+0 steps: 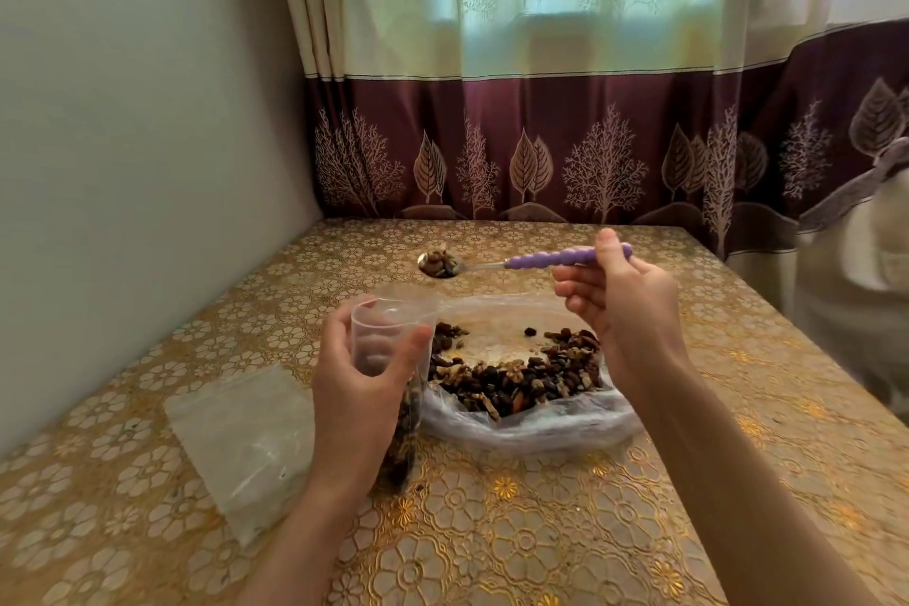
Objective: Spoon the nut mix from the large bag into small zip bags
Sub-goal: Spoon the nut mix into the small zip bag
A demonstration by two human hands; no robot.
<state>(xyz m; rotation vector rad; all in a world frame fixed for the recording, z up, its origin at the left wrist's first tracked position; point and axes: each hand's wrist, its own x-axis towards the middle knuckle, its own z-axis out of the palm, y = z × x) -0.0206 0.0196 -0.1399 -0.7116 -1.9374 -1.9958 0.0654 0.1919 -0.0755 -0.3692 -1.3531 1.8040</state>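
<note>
My left hand (361, 386) grips a small clear zip bag (393, 349) upright, its mouth held wide open; nut mix fills the bag's lower part below my palm. My right hand (622, 305) pinches the purple beaded handle of a metal spoon (497, 263). The spoon's bowl is heaped with nut mix and hovers above and just beyond the small bag's mouth. The large clear bag (531, 423) lies open on the table between my hands, with dark raisins and walnut pieces (521, 381) spread inside it.
A stack of empty small zip bags (241, 443) lies flat at the left of the gold floral tablecloth (492, 531). A wall runs along the left side. A maroon and cream curtain (541, 153) hangs behind the table.
</note>
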